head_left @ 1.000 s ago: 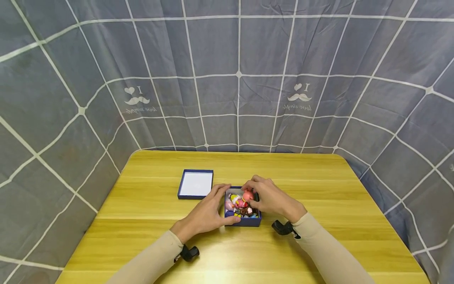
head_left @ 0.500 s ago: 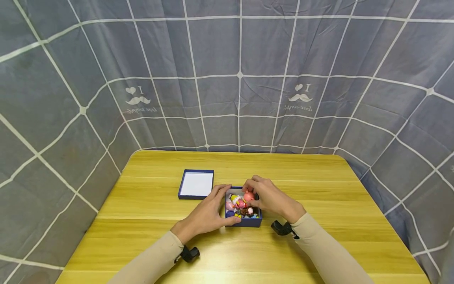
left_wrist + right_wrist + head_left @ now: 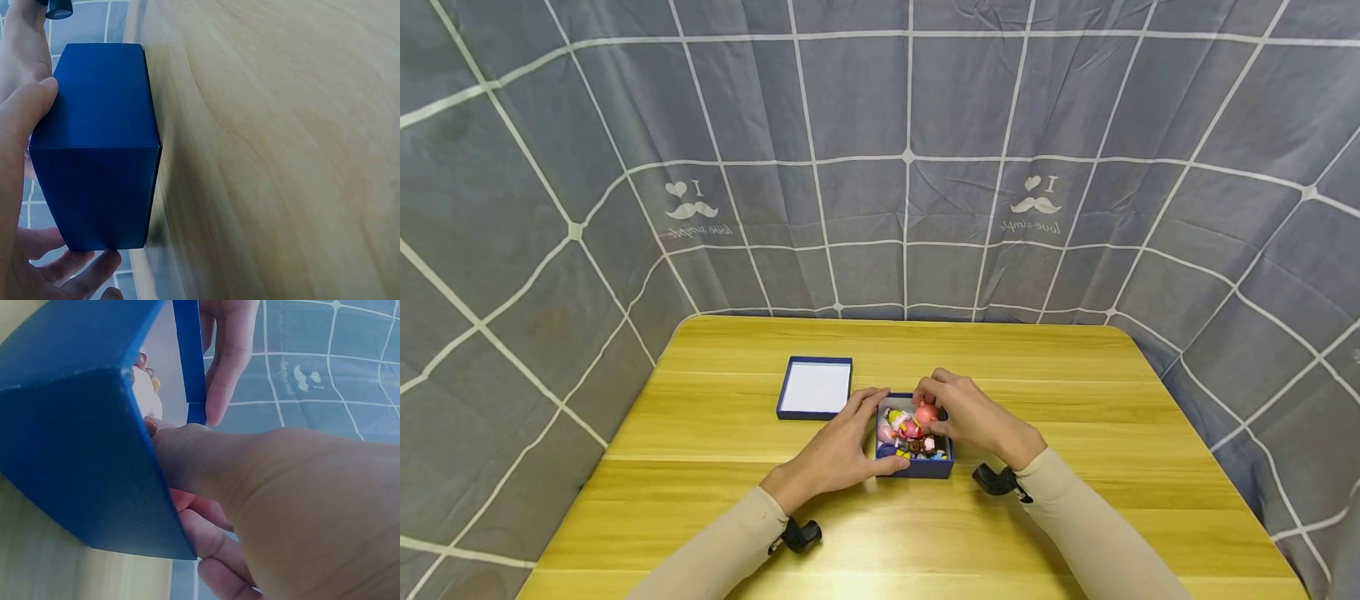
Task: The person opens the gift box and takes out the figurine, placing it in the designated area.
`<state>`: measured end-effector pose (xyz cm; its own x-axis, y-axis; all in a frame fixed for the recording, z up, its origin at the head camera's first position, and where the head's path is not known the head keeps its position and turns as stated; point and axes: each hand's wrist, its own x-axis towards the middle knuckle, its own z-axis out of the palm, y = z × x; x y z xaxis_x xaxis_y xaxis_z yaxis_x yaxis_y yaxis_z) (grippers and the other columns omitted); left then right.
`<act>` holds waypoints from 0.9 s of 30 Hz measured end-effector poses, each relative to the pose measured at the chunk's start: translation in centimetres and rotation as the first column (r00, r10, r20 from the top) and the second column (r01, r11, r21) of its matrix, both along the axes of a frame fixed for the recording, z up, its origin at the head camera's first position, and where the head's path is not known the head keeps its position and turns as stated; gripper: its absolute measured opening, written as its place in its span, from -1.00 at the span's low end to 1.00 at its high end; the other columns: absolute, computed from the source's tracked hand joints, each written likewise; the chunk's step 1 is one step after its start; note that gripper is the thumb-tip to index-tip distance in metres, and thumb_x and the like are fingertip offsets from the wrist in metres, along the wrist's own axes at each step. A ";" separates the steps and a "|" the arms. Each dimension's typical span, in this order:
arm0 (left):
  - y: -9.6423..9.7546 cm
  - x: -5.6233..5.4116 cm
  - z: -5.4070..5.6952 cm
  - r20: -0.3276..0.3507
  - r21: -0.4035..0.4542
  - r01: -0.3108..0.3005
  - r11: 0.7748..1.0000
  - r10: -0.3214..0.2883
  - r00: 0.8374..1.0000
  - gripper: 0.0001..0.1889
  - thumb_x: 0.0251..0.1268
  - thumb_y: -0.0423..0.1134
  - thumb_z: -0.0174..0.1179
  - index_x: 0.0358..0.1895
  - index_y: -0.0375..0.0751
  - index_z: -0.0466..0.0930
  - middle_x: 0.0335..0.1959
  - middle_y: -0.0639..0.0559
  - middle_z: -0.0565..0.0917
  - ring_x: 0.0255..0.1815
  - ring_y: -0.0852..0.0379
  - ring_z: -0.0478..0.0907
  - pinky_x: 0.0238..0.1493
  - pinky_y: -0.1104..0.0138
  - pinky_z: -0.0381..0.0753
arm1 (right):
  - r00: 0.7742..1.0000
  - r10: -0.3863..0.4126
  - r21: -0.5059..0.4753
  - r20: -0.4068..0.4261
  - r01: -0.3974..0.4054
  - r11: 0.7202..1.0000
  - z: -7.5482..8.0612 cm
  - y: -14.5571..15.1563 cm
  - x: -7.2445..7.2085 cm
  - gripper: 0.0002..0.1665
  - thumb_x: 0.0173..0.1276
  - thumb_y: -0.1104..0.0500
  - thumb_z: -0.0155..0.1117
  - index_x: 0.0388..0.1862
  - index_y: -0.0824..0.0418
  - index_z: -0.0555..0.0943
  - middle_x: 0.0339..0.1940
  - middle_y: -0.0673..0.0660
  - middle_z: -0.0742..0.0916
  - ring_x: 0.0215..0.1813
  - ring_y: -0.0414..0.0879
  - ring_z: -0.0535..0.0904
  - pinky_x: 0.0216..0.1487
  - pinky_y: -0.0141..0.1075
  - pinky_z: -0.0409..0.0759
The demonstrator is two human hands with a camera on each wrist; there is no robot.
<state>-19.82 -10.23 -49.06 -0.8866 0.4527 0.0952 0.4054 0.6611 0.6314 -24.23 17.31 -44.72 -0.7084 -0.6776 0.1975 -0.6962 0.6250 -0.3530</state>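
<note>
A dark blue box [image 3: 928, 469] stands on the table with its top open, filled with several small colourful toy figures [image 3: 904, 427]. My left hand [image 3: 835, 454] grips it from the left, the thumb on the near wall and the fingers at the far wall; the left wrist view shows this grip on the box [image 3: 94, 197]. My right hand [image 3: 973, 417] reaches in at the right side and holds a round pink toy figure [image 3: 926, 412] between thumb and fingers. In the right wrist view the box wall hides most of that pink figure [image 3: 182, 499].
To the left and behind the box lies a blue lid [image 3: 815, 387], white inside facing up. The wooden table [image 3: 722, 400] has rounded far corners. A grey checked curtain [image 3: 865, 200] hangs around its far side and both sides.
The view has shifted very slightly. Both hands, the box and the pink toy figure stay practically where they were.
</note>
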 end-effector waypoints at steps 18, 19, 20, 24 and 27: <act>-0.1 0.0 -0.2 0.006 0.004 0.010 1.000 -0.010 1.000 0.25 0.40 0.50 0.53 0.93 -0.04 0.15 0.89 -0.16 0.26 0.71 -0.30 0.56 0.69 -0.22 0.64 | 1.000 0.015 0.003 -0.022 -0.015 1.000 0.2 0.0 0.0 -0.61 0.46 0.29 0.73 0.20 0.28 0.83 0.03 0.18 0.81 -0.12 -0.14 0.72 -0.07 -0.32 0.81; -0.1 0.0 -0.2 0.004 0.004 0.012 1.000 -0.012 1.000 0.25 0.40 0.50 0.53 0.93 -0.04 0.15 0.89 -0.16 0.26 0.71 -0.30 0.56 0.69 -0.21 0.63 | 1.000 0.012 0.005 -0.022 -0.012 1.000 0.3 0.0 0.0 -0.61 0.45 0.29 0.73 0.20 0.28 0.83 0.03 0.18 0.81 -0.12 -0.13 0.72 -0.06 -0.31 0.82; -0.1 0.0 -0.3 0.002 0.005 0.014 1.000 -0.014 1.000 0.25 0.40 0.50 0.54 0.93 -0.04 0.15 0.89 -0.16 0.27 0.71 -0.29 0.56 0.70 -0.21 0.63 | 1.000 0.010 0.006 -0.021 -0.010 1.000 0.3 0.1 0.0 -0.61 0.44 0.30 0.73 0.20 0.28 0.84 0.04 0.18 0.81 -0.11 -0.12 0.73 -0.06 -0.30 0.82; -0.2 -0.1 -0.3 -0.004 0.010 0.018 1.000 -0.018 1.000 0.24 0.40 0.49 0.54 0.93 -0.05 0.16 0.88 -0.15 0.27 0.71 -0.28 0.57 0.70 -0.20 0.63 | 1.000 -0.003 0.009 -0.014 0.003 1.000 0.9 0.1 0.1 -0.57 0.42 0.32 0.73 0.23 0.26 0.83 0.06 0.17 0.81 -0.06 -0.08 0.75 -0.01 -0.25 0.84; -0.2 -0.1 -0.3 -0.007 0.012 0.019 1.000 -0.019 1.000 0.24 0.40 0.49 0.54 0.93 -0.05 0.16 0.88 -0.14 0.28 0.70 -0.28 0.57 0.70 -0.20 0.63 | 1.000 -0.003 0.013 -0.017 0.003 1.000 1.3 0.1 0.2 -0.55 0.44 0.33 0.73 0.26 0.26 0.82 0.10 0.18 0.82 -0.03 -0.06 0.77 0.03 -0.21 0.86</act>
